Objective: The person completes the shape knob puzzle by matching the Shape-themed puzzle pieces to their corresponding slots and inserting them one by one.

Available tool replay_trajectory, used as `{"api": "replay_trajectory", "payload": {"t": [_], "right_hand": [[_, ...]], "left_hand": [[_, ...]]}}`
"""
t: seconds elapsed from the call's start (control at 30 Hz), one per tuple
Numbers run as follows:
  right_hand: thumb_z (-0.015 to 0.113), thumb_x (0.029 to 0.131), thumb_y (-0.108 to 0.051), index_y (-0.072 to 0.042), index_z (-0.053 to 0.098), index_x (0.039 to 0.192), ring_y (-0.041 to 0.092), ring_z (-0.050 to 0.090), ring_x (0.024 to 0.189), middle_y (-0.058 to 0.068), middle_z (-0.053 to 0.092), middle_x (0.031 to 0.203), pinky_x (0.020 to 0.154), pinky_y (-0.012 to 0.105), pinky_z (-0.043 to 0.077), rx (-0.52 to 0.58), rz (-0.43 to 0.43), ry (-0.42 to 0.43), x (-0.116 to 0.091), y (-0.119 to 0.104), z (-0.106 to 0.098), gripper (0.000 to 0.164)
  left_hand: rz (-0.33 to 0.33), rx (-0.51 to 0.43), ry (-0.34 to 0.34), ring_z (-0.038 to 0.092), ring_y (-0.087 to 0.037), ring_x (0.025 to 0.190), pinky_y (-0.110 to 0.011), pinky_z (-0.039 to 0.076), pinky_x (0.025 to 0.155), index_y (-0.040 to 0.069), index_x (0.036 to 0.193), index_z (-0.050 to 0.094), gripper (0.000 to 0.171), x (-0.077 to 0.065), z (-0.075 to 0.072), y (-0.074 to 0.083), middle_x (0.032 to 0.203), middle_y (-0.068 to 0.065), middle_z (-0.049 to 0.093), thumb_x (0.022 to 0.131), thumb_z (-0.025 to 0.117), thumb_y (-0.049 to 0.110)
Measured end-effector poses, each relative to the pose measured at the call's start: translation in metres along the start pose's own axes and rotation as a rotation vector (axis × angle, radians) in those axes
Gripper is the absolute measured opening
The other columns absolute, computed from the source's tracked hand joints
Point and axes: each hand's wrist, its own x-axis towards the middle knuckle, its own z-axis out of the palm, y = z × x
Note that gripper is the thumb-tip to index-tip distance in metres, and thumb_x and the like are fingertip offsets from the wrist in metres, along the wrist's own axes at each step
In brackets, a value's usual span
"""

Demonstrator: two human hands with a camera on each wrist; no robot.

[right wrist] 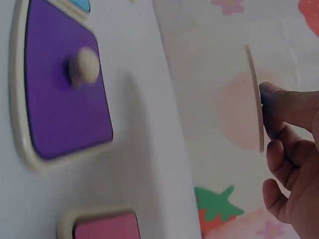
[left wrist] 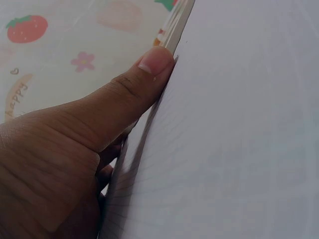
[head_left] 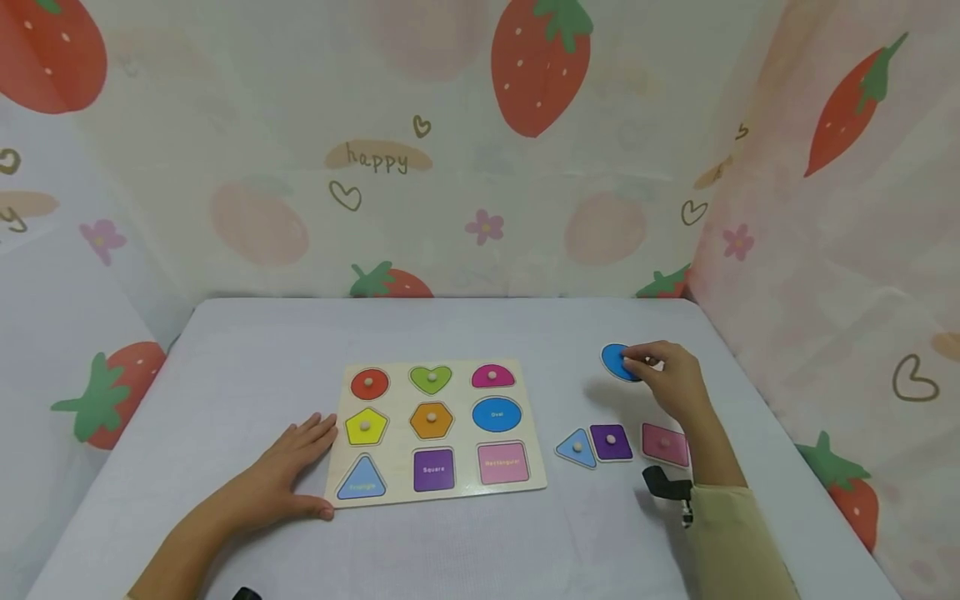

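Observation:
My right hand [head_left: 671, 379] pinches a blue oval puzzle piece [head_left: 615, 362] by its knob and holds it above the table, right of the puzzle board. In the right wrist view the oval piece [right wrist: 255, 99] shows edge-on at the fingertips. My left hand [head_left: 288, 471] rests at the left edge of the wooden puzzle board [head_left: 465, 498], its fingers straight and touching the edge. The left wrist view shows the thumb [left wrist: 134, 82] against the board's side. On the board, knobbed pieces fill the top row plus the pentagon and hexagon places; the oval [head_left: 497, 414], triangle, square and rectangle places show bare printed labels.
Right of the board lie a light blue triangle piece [head_left: 576, 449], a purple square piece [head_left: 611, 442] and a pink rectangle piece [head_left: 665, 444], knobs up. A strawberry-print cloth [head_left: 450, 225] hangs behind the white table [head_left: 262, 350] and along both sides.

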Motion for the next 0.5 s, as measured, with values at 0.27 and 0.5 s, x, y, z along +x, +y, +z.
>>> {"api": "replay_trajectory", "payload": {"t": [0.27, 0.5], "right_hand": [[0.073, 0.097, -0.020, -0.009, 0.079, 0.113, 0.030, 0.060, 0.106, 0.013, 0.073, 0.114, 0.087, 0.044, 0.049, 0.040, -0.031, -0.058, 0.009, -0.033, 0.017, 0.020], [0.074, 0.096, -0.020, -0.011, 0.080, 0.112, 0.026, 0.058, 0.101, 0.008, 0.074, 0.111, 0.083, 0.040, 0.047, 0.056, -0.114, -0.098, 0.017, -0.061, 0.032, 0.019]], "left_hand": [[-0.001, 0.005, 0.001, 0.013, -0.035, 0.158, -0.038, -0.001, 0.130, 0.008, 0.159, 0.037, 0.123, 0.001, 0.001, 0.000, 0.169, -0.006, 0.027, 0.064, 0.081, 0.073], [-0.009, 0.007, 0.003, 0.012, -0.035, 0.159, -0.046, 0.003, 0.131, 0.009, 0.159, 0.036, 0.123, 0.001, 0.001, 0.000, 0.170, -0.006, 0.027, 0.064, 0.082, 0.072]]}}
